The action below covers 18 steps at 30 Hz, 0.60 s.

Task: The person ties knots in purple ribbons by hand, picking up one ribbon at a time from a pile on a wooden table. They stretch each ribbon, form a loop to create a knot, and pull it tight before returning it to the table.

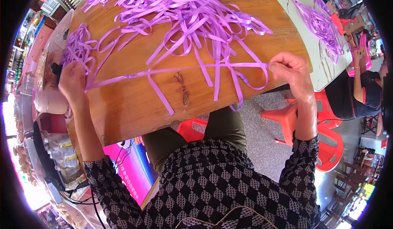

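A purple ribbon (176,69) is stretched nearly level between my two hands, over the near part of the wooden table. At its left end my left hand (74,81) pinches it, beside a small bundle of purple ribbons (78,44). My right hand (292,71) grips the other end between thumb and fingers, near the table's right edge. A purple loop hangs just left of the right hand, with a small darker bead-like piece (244,79) on it. Beyond the stretched ribbon spreads a large tangled heap of purple ribbons (184,14), some tails lying across it.
The wooden table (131,118) has its rounded edge close to my lap. A marble-patterned table (292,14) adjoins at right, bearing another ribbon pile (319,26). Red plastic stools (282,118) stand on the floor at right. Another person (360,85) sits beyond them.
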Each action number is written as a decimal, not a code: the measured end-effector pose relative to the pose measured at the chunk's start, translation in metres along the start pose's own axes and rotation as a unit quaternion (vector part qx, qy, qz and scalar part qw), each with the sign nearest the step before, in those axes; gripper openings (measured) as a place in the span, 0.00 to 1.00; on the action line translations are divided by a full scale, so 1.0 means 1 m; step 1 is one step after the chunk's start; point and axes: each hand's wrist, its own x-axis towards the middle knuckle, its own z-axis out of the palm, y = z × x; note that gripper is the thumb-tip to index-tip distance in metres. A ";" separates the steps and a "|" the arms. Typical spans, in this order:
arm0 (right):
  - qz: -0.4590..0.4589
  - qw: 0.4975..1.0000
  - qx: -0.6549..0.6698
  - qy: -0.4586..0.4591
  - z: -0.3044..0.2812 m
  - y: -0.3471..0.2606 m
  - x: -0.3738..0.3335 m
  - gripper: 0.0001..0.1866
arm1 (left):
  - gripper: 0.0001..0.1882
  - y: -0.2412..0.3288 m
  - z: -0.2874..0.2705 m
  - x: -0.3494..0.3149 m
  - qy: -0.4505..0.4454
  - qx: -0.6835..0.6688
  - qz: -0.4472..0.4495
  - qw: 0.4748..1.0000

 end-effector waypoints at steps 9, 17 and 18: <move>-0.187 0.973 -0.015 -0.133 0.082 -0.074 -0.012 0.02 | 0.32 0.093 0.131 -0.149 -0.453 -0.003 0.152 0.878; -0.136 0.987 -0.051 -0.075 0.050 -0.045 -0.013 0.05 | 0.08 0.061 0.102 -0.141 -0.508 -0.073 -0.148 0.845; -0.132 0.987 -0.052 -0.070 0.051 -0.039 -0.013 0.05 | 0.09 0.057 0.097 -0.137 -0.488 -0.144 -0.240 0.827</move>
